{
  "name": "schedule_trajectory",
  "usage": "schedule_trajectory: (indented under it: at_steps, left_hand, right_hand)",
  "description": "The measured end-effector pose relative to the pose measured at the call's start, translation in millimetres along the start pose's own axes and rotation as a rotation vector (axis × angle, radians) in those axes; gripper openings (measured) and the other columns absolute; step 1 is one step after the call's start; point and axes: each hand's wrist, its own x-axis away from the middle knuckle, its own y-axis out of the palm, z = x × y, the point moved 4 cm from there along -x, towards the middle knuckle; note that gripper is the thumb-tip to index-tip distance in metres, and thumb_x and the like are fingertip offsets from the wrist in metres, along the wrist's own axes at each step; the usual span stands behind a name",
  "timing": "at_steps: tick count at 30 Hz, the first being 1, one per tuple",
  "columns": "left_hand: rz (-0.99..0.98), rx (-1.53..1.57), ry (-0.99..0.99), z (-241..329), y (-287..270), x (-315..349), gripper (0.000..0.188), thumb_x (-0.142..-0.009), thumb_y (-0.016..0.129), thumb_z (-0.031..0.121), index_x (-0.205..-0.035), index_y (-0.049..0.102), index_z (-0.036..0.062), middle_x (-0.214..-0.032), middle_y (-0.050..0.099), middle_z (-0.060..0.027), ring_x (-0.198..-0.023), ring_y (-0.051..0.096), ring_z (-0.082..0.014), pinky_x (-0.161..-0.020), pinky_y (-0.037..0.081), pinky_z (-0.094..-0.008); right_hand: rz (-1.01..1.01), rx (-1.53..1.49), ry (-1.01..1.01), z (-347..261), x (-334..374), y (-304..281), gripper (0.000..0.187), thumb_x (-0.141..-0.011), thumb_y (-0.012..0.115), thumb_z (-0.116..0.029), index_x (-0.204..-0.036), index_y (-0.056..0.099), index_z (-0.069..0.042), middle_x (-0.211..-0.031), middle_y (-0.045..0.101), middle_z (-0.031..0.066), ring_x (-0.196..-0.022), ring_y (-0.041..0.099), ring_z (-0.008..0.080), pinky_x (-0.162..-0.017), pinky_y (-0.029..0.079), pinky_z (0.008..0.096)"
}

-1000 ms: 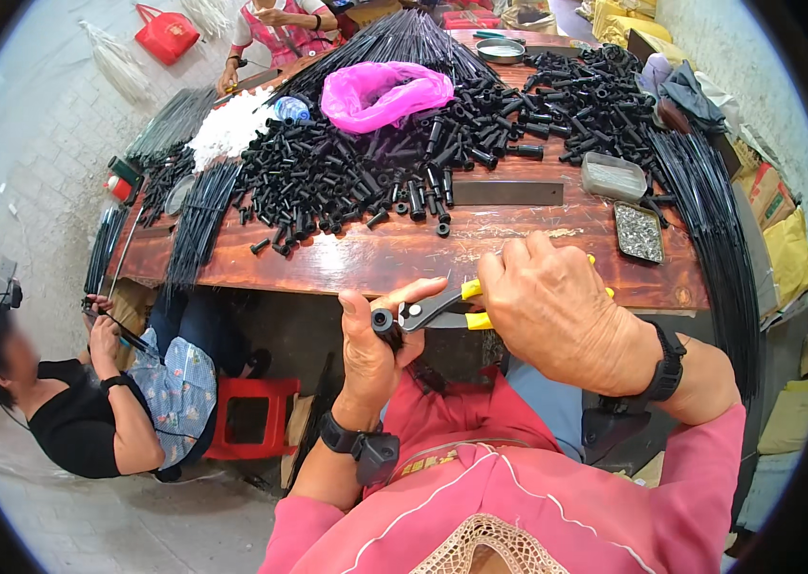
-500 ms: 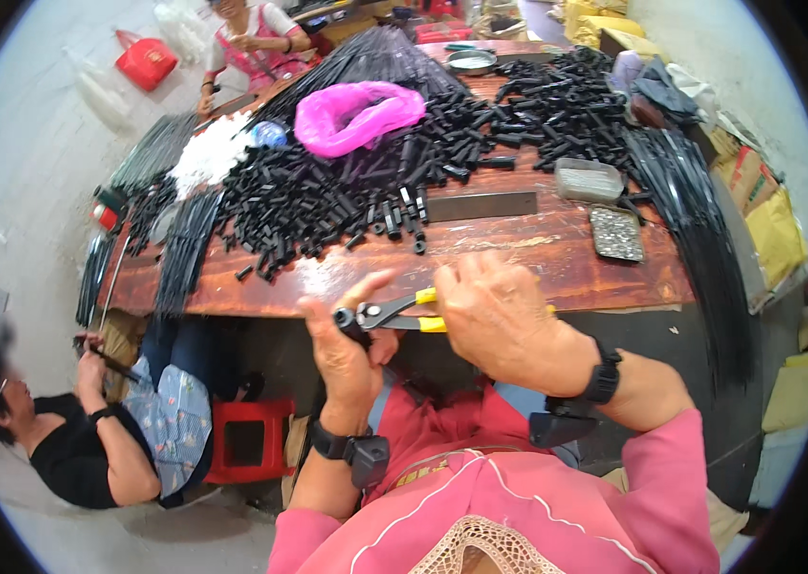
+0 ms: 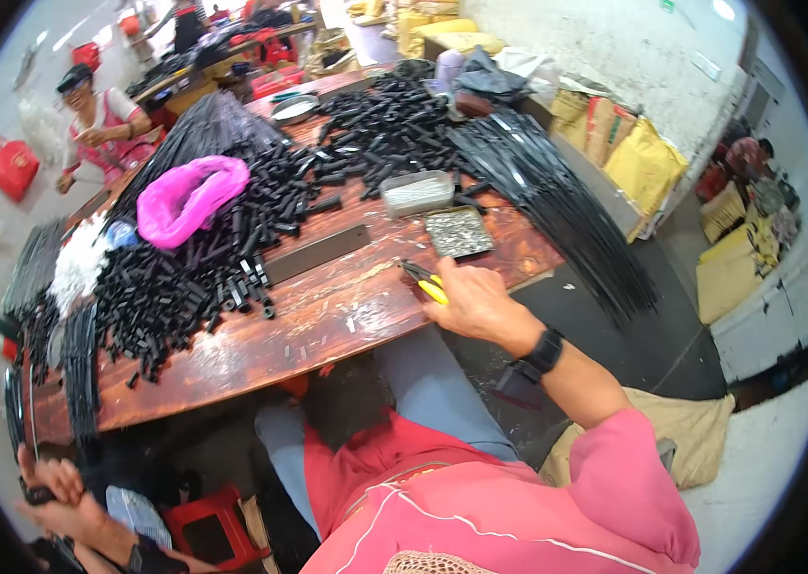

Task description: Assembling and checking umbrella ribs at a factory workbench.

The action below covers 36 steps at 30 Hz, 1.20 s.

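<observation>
My right hand (image 3: 476,301) is closed around a pair of pliers with yellow handles (image 3: 434,289). The dark jaws point up and left over the table's front edge, just below a square tin (image 3: 461,253) of small silvery pieces. Down at the far left, my left hand (image 3: 69,502) is apart from the pliers. Its fingers curl round a short black tube (image 3: 39,495), mostly hidden, with one finger raised. A heap of similar black tubes (image 3: 184,301) covers much of the wooden table (image 3: 327,330).
A flat metal bar (image 3: 318,254) and a clear plastic box (image 3: 416,194) lie behind the pliers. Long black strips (image 3: 557,210) overhang the right edge. A pink plastic bag (image 3: 160,215) rests on the heap. A red stool (image 3: 256,540) stands lower left; a person (image 3: 103,124) sits across the table.
The view has swung right. The pliers have left the tube: my right hand has carried them to the table beside the tin, while my left hand has moved away leftward with the tube.
</observation>
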Motion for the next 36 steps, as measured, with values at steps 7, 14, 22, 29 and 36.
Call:
schedule_trajectory:
  at_steps: [7, 14, 22, 29, 36]
  left_hand:
    - [-0.246, -0.347, -0.06, -31, -23, 29, 0.076, -0.097, 0.027, 0.064, -0.092, 0.065, -0.0014, -0.048, 0.04, -0.0009, -0.04, 0.027, -0.0103, -0.038, 0.021, -0.0247]
    - [-0.13, -0.901, -0.407, -115, -93, 78, 0.067, -0.101, 0.031, 0.055, -0.084, 0.067, 0.0013, -0.049, 0.041, 0.0004, -0.04, 0.031, -0.0106, -0.038, 0.026, -0.0235]
    - [0.197, -0.905, -0.742, -184, -208, 120, 0.061, -0.086, 0.049, 0.069, -0.059, 0.057, 0.0158, -0.044, 0.037, 0.0067, -0.035, 0.031, -0.0083, -0.034, 0.02, -0.0267]
    - [-0.017, -0.899, -0.837, -236, -223, 132, 0.074, -0.094, 0.035, 0.067, -0.072, 0.063, 0.002, -0.04, 0.037, 0.0007, -0.032, 0.029, -0.0096, -0.034, 0.022, -0.026]
    - [-0.055, -0.971, -0.929, -259, -261, 152, 0.077, -0.088, 0.041, 0.071, -0.067, 0.065, 0.0011, -0.04, 0.041, -0.0012, -0.034, 0.039, -0.0112, -0.035, 0.029, -0.0261]
  right_hand:
    - [0.116, 0.164, 0.046, -4, -33, 28, 0.042, -0.079, 0.068, -0.03, -0.096, 0.051, 0.005, -0.079, 0.066, 0.0224, -0.074, 0.067, 0.0372, -0.064, 0.053, 0.0464]
    - [0.491, 0.033, -0.109, 31, -10, 2, 0.022, -0.081, 0.065, -0.027, -0.084, 0.058, -0.005, -0.087, 0.06, 0.0142, -0.084, 0.062, 0.029, -0.067, 0.052, 0.0421]
    - [0.254, 0.47, 0.536, 160, -38, -58, 0.039, -0.074, 0.069, -0.041, -0.09, 0.069, -0.005, -0.095, 0.067, 0.0197, -0.089, 0.065, 0.0382, -0.076, 0.054, 0.0459]
    - [0.246, 0.603, 0.209, 289, -61, -38, 0.04, -0.092, 0.053, -0.031, -0.117, 0.062, -0.001, -0.112, 0.064, 0.0236, -0.104, 0.06, 0.0407, -0.088, 0.047, 0.0457]
    - [0.156, 0.693, 0.252, 293, -67, -41, 0.045, -0.093, 0.051, -0.034, -0.121, 0.059, 0.001, -0.121, 0.06, 0.0233, -0.112, 0.056, 0.0406, -0.093, 0.044, 0.0458]
